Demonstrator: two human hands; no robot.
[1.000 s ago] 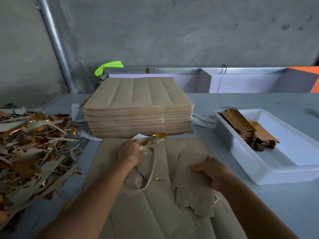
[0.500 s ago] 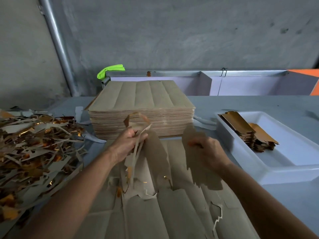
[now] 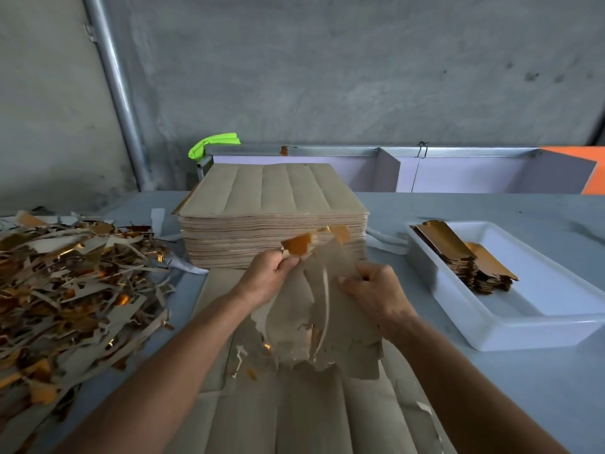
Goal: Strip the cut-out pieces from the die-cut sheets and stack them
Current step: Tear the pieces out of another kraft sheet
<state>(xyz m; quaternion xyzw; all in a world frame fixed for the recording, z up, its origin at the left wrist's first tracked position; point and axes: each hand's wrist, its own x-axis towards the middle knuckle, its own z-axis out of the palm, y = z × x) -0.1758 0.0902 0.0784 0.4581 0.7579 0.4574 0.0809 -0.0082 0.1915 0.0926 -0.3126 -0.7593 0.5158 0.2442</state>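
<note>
Both hands hold a bundle of brown cut-out pieces (image 3: 330,319) lifted above the die-cut sheet (image 3: 301,417) lying on the table in front of me. My left hand (image 3: 266,276) pinches the bundle's top left edge, where gold foil scraps (image 3: 298,244) stick up. My right hand (image 3: 376,293) grips its right edge. Thin waste strips hang from the bundle. A thick stack of die-cut sheets (image 3: 271,224) stands behind the hands. Stripped gold-faced pieces (image 3: 458,257) lie stacked in a white tray (image 3: 540,309) at the right.
A large heap of waste strips (image 3: 72,290), brown and gold, covers the table's left side. A metal pipe (image 3: 114,90) runs up the grey wall. A green cloth (image 3: 212,144) and lilac panels (image 3: 458,172) sit behind the stack.
Both hands rose from the flat sheet with torn-out pieces, then came together. The separate pieces are now one bundle held between them, higher and nearer the stack.
</note>
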